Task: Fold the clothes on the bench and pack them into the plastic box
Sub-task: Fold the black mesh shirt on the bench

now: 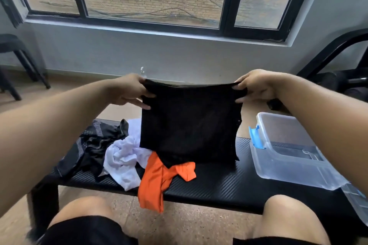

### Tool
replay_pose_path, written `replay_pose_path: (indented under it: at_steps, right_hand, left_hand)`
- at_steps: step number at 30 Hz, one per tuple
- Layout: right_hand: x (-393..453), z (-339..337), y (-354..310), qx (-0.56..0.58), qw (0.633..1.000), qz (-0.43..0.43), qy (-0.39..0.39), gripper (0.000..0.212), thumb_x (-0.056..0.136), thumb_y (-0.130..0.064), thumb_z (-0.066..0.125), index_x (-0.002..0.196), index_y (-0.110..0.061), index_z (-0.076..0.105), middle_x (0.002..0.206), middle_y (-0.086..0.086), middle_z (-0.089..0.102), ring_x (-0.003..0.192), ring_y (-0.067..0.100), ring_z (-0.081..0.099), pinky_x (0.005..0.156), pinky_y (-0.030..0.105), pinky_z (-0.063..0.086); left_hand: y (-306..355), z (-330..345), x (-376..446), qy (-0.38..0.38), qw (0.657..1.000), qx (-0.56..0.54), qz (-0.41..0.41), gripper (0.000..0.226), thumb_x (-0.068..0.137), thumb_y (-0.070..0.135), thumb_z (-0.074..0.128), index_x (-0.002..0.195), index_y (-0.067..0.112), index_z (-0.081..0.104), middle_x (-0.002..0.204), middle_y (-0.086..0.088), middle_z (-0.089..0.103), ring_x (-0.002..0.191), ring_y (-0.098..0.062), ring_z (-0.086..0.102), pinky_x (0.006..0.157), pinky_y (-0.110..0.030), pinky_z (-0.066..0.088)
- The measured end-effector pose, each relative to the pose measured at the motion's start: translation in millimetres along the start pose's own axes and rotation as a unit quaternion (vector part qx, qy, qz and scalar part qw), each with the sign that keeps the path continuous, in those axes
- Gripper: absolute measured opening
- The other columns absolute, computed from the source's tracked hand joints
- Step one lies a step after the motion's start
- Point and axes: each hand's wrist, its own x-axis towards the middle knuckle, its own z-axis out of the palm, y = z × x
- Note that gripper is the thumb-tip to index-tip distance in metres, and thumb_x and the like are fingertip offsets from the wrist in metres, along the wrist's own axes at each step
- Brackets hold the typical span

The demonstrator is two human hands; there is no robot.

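Both hands, left hand [131, 90] and right hand [253, 87], pinch the black cloth [189, 125] by its top corners; it hangs soft and light.

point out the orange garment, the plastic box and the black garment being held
orange garment [154, 181]: head view, middle of the cloth.
plastic box [282, 169]: head view, near wall.
black garment [189, 125]: head view, centre of the hanging panel.

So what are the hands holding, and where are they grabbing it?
Both hands hold up a black cloth by its top edge: the left hand pinches the left corner, the right hand the right corner.
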Motion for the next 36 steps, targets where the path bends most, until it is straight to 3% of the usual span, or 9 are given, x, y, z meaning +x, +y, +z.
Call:
replay_pose_path:
  at_steps: [2, 6, 11, 15, 18, 21, 27, 31, 36]
  right_hand:
    - [9, 4, -14, 0.110, 0.991, -0.058, 0.052, 0.013, 0.099, 0.005, 0.054, 0.099, -0.003, 0.064, 0.104, 0.009, 0.061, 0.116, 0.027, 0.061, 0.065, 0.028, 0.063]
    - [14, -2, -48, 0.201, 0.948, -0.179, 0.170, 0.017, 0.101, 0.000, 0.052, 0.094, -0.014, 0.058, 0.096, 0.003, 0.060, 0.099, 0.017, 0.060, 0.081, 0.029, 0.059]
    - [14, -28, -79, 0.185, 0.888, -0.270, 0.323, 0.011, 0.095, -0.019, 0.056, 0.090, -0.029, 0.056, 0.099, -0.004, 0.065, 0.093, 0.014, 0.062, 0.091, 0.039, 0.058]
    - [-1, -30, -79, 0.175, 0.870, -0.313, 0.337, 0.011, 0.094, -0.020, 0.056, 0.090, -0.030, 0.055, 0.096, -0.006, 0.064, 0.093, 0.014, 0.063, 0.092, 0.040, 0.057]
    - [-19, -24, -53, 0.100, 0.902, -0.297, 0.298, 0.010, 0.093, -0.024, 0.058, 0.089, -0.033, 0.056, 0.098, -0.003, 0.065, 0.102, 0.025, 0.067, 0.091, 0.046, 0.058]
    - [-41, -13, -15, 0.004, 0.929, -0.271, 0.252, 0.015, 0.090, -0.026, 0.063, 0.084, -0.039, 0.058, 0.101, 0.005, 0.067, 0.100, 0.029, 0.067, 0.090, 0.052, 0.057]
    - [-99, 38, 81, -0.129, 0.978, -0.156, 0.059, 0.017, 0.095, -0.003, 0.064, 0.085, -0.016, 0.060, 0.087, 0.018, 0.070, 0.078, 0.029, 0.064, 0.085, 0.051, 0.054]
    - [-118, 76, 141, -0.263, 0.956, -0.104, -0.076, 0.018, 0.094, -0.016, 0.067, 0.084, -0.028, 0.058, 0.083, 0.000, 0.066, 0.080, 0.020, 0.061, 0.088, 0.054, 0.053]
    - [-136, 90, 141, -0.313, 0.930, -0.060, -0.185, 0.008, 0.100, -0.021, 0.060, 0.093, -0.021, 0.056, 0.093, -0.002, 0.060, 0.064, 0.011, 0.067, 0.069, 0.028, 0.055]
  left_hand:
    - [13, 0, 14, 0.079, 0.993, -0.065, 0.051, 0.021, 0.091, -0.013, 0.060, 0.109, -0.003, 0.063, 0.110, -0.019, 0.065, 0.105, -0.031, 0.066, 0.068, -0.030, 0.063]
    - [56, -6, 27, 0.155, 0.971, -0.070, 0.165, 0.025, 0.088, -0.007, 0.067, 0.080, 0.014, 0.057, 0.091, -0.010, 0.063, 0.099, -0.025, 0.062, 0.096, -0.039, 0.054]
    - [112, -10, 26, 0.214, 0.936, -0.049, 0.275, 0.037, 0.088, 0.002, 0.071, 0.069, 0.021, 0.046, 0.067, 0.003, 0.050, 0.050, 0.003, 0.048, 0.051, -0.014, 0.040]
    - [115, -13, 22, 0.200, 0.933, -0.039, 0.295, 0.036, 0.083, 0.010, 0.076, 0.067, 0.023, 0.048, 0.067, 0.003, 0.050, 0.062, -0.008, 0.051, 0.063, -0.022, 0.044]
    - [92, -10, 7, 0.140, 0.950, -0.002, 0.278, 0.035, 0.081, 0.006, 0.078, 0.065, 0.021, 0.051, 0.069, -0.002, 0.052, 0.077, -0.018, 0.054, 0.076, -0.033, 0.048]
    - [60, 0, -25, 0.093, 0.957, 0.116, 0.248, 0.034, 0.083, 0.008, 0.078, 0.065, 0.016, 0.051, 0.051, 0.010, 0.050, 0.053, -0.002, 0.043, 0.052, -0.015, 0.035]
    - [-26, 15, -80, -0.106, 0.957, 0.223, 0.152, 0.040, 0.087, 0.008, 0.075, 0.060, 0.020, 0.047, 0.056, 0.007, 0.040, 0.054, -0.004, 0.035, 0.054, -0.023, 0.028]
    - [-74, 34, -101, -0.174, 0.933, 0.306, 0.077, 0.041, 0.084, 0.024, 0.077, 0.062, 0.019, 0.043, 0.061, 0.010, 0.037, 0.060, -0.005, 0.035, 0.060, -0.025, 0.030]
    - [-93, 48, -119, -0.244, 0.942, 0.231, -0.008, 0.041, 0.088, 0.011, 0.073, 0.059, 0.025, 0.048, 0.063, 0.011, 0.045, 0.061, -0.002, 0.045, 0.061, -0.016, 0.041]
